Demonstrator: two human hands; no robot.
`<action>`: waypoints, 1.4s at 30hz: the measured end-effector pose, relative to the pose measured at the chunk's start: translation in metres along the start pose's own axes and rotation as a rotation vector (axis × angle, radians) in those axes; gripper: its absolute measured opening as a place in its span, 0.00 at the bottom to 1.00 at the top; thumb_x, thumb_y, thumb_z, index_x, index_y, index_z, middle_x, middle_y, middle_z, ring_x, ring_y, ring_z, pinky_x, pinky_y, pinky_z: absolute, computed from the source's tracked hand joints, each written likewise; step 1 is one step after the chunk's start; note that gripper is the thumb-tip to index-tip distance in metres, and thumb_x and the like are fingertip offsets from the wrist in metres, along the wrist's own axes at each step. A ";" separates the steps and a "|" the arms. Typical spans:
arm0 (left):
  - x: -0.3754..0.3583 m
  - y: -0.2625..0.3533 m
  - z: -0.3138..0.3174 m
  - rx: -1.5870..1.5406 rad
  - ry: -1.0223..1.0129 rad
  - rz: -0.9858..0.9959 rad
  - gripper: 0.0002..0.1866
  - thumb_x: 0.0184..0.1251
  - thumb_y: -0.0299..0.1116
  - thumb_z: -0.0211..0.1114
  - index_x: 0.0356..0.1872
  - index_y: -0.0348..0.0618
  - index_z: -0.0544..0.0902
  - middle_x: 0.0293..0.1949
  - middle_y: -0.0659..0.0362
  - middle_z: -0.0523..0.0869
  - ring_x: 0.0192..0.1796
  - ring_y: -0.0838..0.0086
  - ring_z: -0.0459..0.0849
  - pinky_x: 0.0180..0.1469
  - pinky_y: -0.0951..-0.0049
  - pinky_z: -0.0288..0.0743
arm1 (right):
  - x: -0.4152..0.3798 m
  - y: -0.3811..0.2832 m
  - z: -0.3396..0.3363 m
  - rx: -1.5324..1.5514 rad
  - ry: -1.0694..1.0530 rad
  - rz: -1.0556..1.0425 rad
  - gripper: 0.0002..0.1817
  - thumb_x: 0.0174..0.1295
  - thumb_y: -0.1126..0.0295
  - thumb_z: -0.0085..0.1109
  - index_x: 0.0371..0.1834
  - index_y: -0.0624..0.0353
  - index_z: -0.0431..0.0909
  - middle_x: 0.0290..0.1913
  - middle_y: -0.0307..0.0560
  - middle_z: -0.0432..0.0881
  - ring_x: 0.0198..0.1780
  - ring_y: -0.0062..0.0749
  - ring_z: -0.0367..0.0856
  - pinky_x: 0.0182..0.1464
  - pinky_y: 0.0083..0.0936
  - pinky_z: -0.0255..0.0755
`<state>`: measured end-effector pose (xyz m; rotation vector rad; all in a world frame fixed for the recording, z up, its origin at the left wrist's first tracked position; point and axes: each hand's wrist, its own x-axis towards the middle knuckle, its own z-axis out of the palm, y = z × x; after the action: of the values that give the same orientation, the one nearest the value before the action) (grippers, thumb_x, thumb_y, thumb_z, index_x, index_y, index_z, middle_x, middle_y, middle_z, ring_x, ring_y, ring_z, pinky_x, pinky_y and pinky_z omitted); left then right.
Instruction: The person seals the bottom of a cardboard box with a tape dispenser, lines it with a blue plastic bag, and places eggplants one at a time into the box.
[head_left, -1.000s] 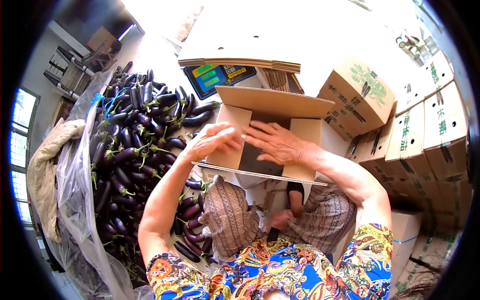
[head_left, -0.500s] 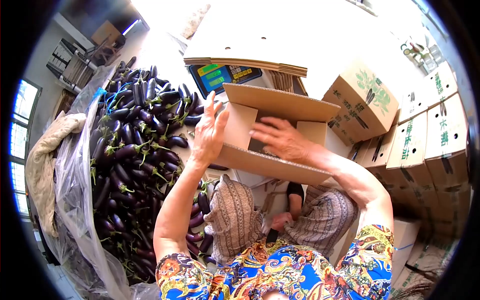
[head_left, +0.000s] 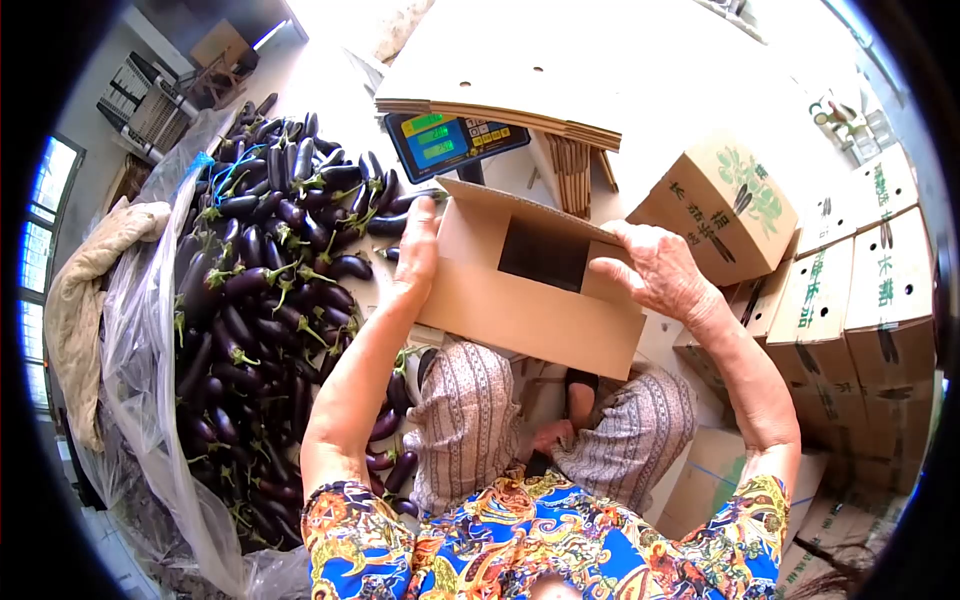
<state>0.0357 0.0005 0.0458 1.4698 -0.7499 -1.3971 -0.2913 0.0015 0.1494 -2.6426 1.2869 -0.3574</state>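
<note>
A plain brown cardboard box (head_left: 535, 318) is held up over the lap, tilted, with its inside showing as a dark gap between the flaps. My left hand (head_left: 418, 250) lies flat along the left end of the box, fingers straight and pointing away from me. At the far right corner, my right hand (head_left: 658, 268) grips the edge of the box, fingers over the top and thumb on the near side. The underside of the box is hidden.
Loose eggplants (head_left: 265, 270) are heaped at the left beside clear plastic sheeting (head_left: 150, 390). Flat cardboard (head_left: 500, 115) lies stacked ahead, above a scale display (head_left: 450, 145). Printed cartons (head_left: 820, 300) stand at the right, with a tilted one (head_left: 720, 195) nearer.
My right hand has come out of the box's inside and moved right to its far corner. The box has tilted, and its near panel faces up more. The left hand stays at its left end.
</note>
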 end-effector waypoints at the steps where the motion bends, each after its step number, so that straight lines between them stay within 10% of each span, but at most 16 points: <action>1: -0.001 0.002 -0.002 -0.297 -0.073 -0.122 0.39 0.76 0.62 0.43 0.74 0.38 0.60 0.67 0.47 0.74 0.64 0.62 0.76 0.69 0.65 0.65 | -0.001 -0.001 0.002 0.035 -0.024 -0.005 0.33 0.66 0.39 0.53 0.55 0.60 0.76 0.39 0.56 0.84 0.45 0.50 0.84 0.49 0.42 0.77; 5: -0.006 -0.006 -0.004 -0.344 0.049 0.029 0.41 0.74 0.66 0.41 0.75 0.45 0.53 0.63 0.45 0.77 0.64 0.59 0.76 0.66 0.58 0.71 | -0.019 0.004 0.047 -0.109 -0.078 -0.211 0.43 0.69 0.33 0.36 0.71 0.59 0.65 0.72 0.59 0.65 0.75 0.51 0.59 0.73 0.47 0.48; 9: -0.011 -0.005 -0.007 -0.347 -0.013 0.059 0.46 0.71 0.70 0.43 0.77 0.45 0.51 0.72 0.46 0.65 0.74 0.61 0.64 0.75 0.60 0.55 | -0.024 0.010 0.068 -0.120 -0.025 -0.211 0.43 0.68 0.32 0.32 0.74 0.53 0.63 0.76 0.49 0.61 0.76 0.45 0.54 0.73 0.47 0.39; 15: 0.000 0.014 -0.006 0.071 -0.259 0.140 0.43 0.74 0.66 0.40 0.79 0.47 0.47 0.76 0.48 0.59 0.76 0.60 0.60 0.75 0.63 0.56 | -0.022 0.005 0.066 -0.187 0.020 -0.256 0.34 0.72 0.42 0.39 0.72 0.53 0.67 0.74 0.43 0.65 0.74 0.48 0.58 0.74 0.44 0.42; 19: 0.018 0.011 -0.004 0.661 -0.178 0.370 0.30 0.78 0.58 0.43 0.68 0.47 0.66 0.61 0.47 0.76 0.64 0.63 0.73 0.67 0.67 0.64 | -0.021 0.003 0.065 -0.149 0.018 -0.255 0.30 0.70 0.51 0.46 0.72 0.53 0.68 0.75 0.42 0.65 0.74 0.48 0.58 0.73 0.45 0.45; 24: 0.025 0.008 0.007 0.723 -0.028 0.578 0.13 0.74 0.41 0.55 0.49 0.43 0.75 0.39 0.43 0.81 0.45 0.51 0.81 0.51 0.59 0.73 | -0.026 0.010 0.073 0.050 0.183 -0.080 0.28 0.68 0.59 0.53 0.71 0.52 0.69 0.74 0.44 0.65 0.74 0.49 0.56 0.73 0.43 0.47; 29: 0.015 0.007 0.013 0.774 0.018 0.580 0.13 0.75 0.41 0.53 0.49 0.42 0.74 0.40 0.42 0.83 0.44 0.47 0.82 0.50 0.56 0.74 | -0.038 0.019 0.106 0.315 0.430 0.400 0.36 0.63 0.63 0.59 0.74 0.57 0.60 0.78 0.54 0.54 0.76 0.51 0.54 0.76 0.45 0.44; 32: 0.012 0.011 0.016 0.834 0.016 0.545 0.13 0.77 0.39 0.50 0.49 0.41 0.74 0.40 0.47 0.79 0.44 0.60 0.78 0.51 0.64 0.72 | -0.040 0.028 0.108 0.437 0.362 0.312 0.41 0.62 0.60 0.62 0.76 0.58 0.55 0.79 0.56 0.50 0.76 0.53 0.54 0.76 0.48 0.45; 37: 0.012 0.008 0.010 0.883 0.010 0.599 0.15 0.79 0.42 0.49 0.50 0.41 0.75 0.39 0.53 0.80 0.42 0.65 0.78 0.50 0.68 0.72 | -0.081 0.076 0.077 1.239 0.299 0.528 0.34 0.70 0.57 0.56 0.74 0.59 0.57 0.68 0.56 0.70 0.60 0.48 0.78 0.60 0.42 0.74; 42: 0.010 0.012 0.013 0.882 -0.015 0.563 0.17 0.80 0.43 0.49 0.50 0.39 0.75 0.41 0.53 0.78 0.46 0.67 0.77 0.54 0.70 0.70 | -0.254 0.156 0.177 0.143 -0.114 0.696 0.18 0.56 0.72 0.59 0.51 0.61 0.80 0.49 0.59 0.83 0.52 0.58 0.80 0.53 0.44 0.75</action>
<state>0.0267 -0.0158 0.0541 1.6710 -1.7727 -0.6426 -0.5076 0.1177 -0.0949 -1.9026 1.9297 -0.1736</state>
